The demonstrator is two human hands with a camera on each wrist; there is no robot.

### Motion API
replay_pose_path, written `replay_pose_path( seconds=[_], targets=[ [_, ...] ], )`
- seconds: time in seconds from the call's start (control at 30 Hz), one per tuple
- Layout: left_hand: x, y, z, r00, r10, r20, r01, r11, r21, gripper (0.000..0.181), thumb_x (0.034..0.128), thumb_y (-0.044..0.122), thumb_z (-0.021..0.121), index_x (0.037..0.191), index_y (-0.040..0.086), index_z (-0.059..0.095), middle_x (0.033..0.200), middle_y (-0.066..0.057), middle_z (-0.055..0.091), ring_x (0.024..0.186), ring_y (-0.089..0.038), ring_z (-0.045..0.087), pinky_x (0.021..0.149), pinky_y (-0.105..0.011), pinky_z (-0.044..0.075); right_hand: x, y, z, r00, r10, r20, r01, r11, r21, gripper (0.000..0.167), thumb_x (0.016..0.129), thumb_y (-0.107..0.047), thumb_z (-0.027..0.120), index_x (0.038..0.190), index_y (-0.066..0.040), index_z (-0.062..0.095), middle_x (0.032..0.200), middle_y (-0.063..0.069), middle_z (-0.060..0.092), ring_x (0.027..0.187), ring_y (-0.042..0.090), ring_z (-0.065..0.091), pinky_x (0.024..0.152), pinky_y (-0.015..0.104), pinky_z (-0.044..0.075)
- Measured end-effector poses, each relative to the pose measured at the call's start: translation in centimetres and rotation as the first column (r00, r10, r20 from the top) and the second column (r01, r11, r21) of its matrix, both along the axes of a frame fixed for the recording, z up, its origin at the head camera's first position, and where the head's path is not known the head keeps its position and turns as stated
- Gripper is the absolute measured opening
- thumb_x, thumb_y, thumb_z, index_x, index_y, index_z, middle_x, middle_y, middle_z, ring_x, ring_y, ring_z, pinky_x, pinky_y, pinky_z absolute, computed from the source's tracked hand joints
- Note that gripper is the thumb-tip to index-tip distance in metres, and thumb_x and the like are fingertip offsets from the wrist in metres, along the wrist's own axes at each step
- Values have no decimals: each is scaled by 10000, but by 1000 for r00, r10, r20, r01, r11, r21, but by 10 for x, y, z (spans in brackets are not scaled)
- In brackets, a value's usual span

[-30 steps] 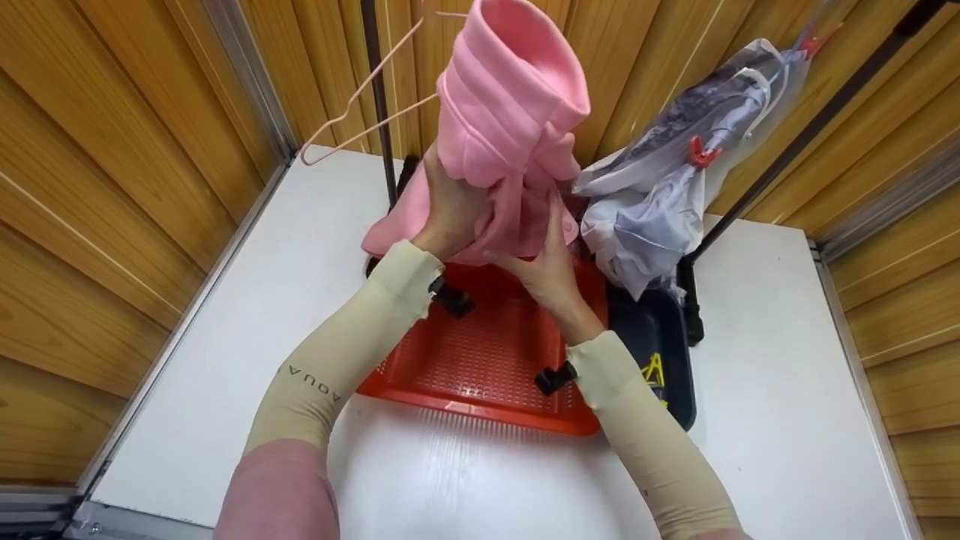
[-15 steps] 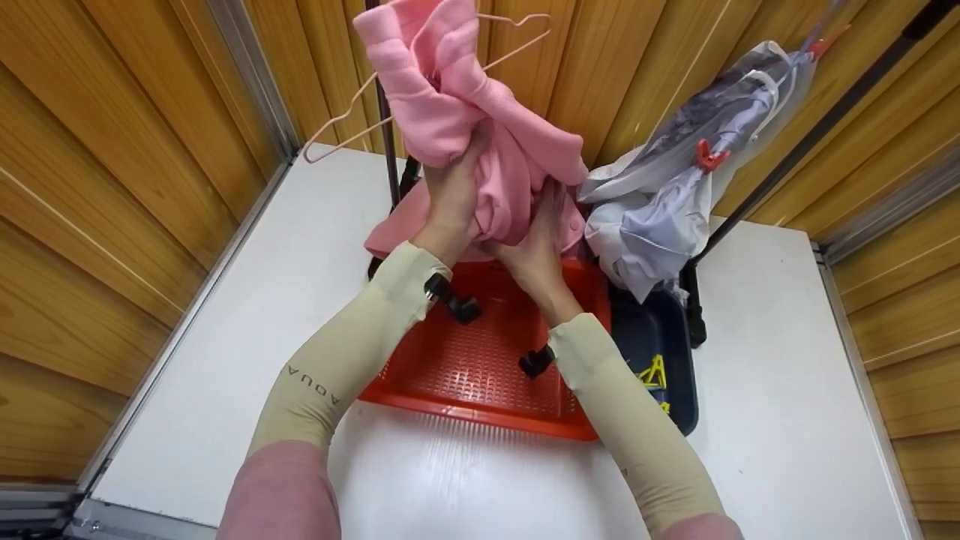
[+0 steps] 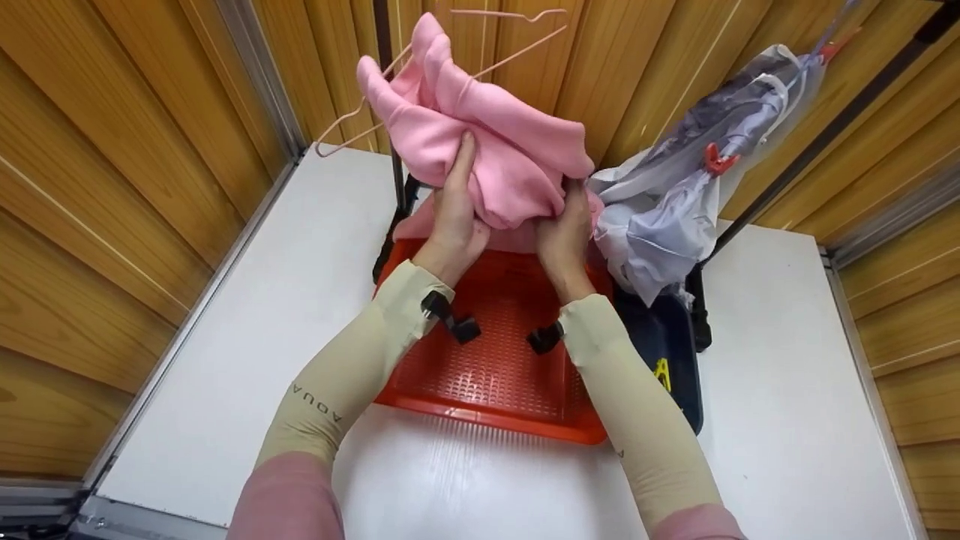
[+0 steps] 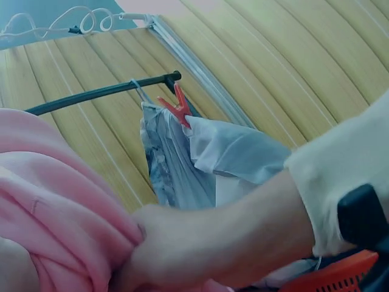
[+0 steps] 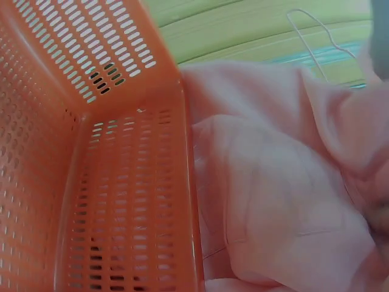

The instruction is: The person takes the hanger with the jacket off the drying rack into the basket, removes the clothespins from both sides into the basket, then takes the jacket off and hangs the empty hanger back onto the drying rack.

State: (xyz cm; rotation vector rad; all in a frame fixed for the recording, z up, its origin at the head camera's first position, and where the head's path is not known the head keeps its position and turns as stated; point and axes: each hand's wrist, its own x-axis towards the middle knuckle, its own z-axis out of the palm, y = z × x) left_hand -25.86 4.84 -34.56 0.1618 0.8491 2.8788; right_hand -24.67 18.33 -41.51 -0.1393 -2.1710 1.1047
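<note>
A thick pink garment [image 3: 517,154], bunched in folds, is held up in front of me over the far end of a red basket [image 3: 487,375]. My left hand [image 3: 456,221] grips it from the left, thumb lying over the cloth and other fingers mostly hidden. On the right side my right hand [image 3: 564,236] holds the folds, its fingertips buried in fabric. A pink wire hanger [image 3: 521,51] shows behind the garment; whether the two are joined cannot be told. In the right wrist view the garment [image 5: 285,194] hangs beside the basket's perforated wall [image 5: 134,201].
A grey-white garment [image 3: 667,217] with a red clothes peg [image 3: 720,159] hangs at the right, close to my right hand. Beneath it sits a dark blue tray [image 3: 675,337] holding yellow pegs [image 3: 661,373]. Black rack poles [image 3: 832,139] and wood-panelled walls [image 3: 112,187] surround the white table [image 3: 247,285].
The garment's upper part has tipped from upright to left, then spread lower and wider between my hands. Its raised opening has folded down. My right hand has shifted slightly right in the last half second.
</note>
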Motion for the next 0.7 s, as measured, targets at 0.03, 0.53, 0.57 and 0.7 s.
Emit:
replay_pose_path(
  seconds=[0.03,0.53,0.57,0.7],
  targets=[
    [-1,-2,-2,1000,16,8,-16,1000,-13,232,992,302,509,1146,154,598,1112,5,646,1004,-124,614,940,-257,483,0,1,0,1000,9,-10,-10,1000,-27,536,814,28,547,1343,-46,510,1285,106,589,1163,237,553,1045,325,413],
    [32,-23,-37,995,-93,24,96,950,-297,380,971,386,509,1242,120,522,1151,-68,648,959,-186,660,902,-393,521,0,23,16,995,-100,-15,100,994,-38,179,861,8,512,1004,31,617,934,212,676,897,378,615,825,463,458],
    [39,-24,-38,992,-118,46,126,934,-334,380,972,386,511,1222,100,532,1128,-81,666,940,-201,676,878,-403,536,0,25,17,995,-104,-12,103,994,-38,163,864,6,508,987,36,611,917,219,669,884,390,608,814,473,451],
    [60,-30,-41,963,-266,43,249,819,-516,350,976,330,542,1137,26,606,990,-78,728,837,-213,702,772,-368,569,-1,29,20,993,-118,13,119,993,-28,122,878,-17,511,949,44,588,882,239,646,867,424,597,791,506,432]
  ],
)
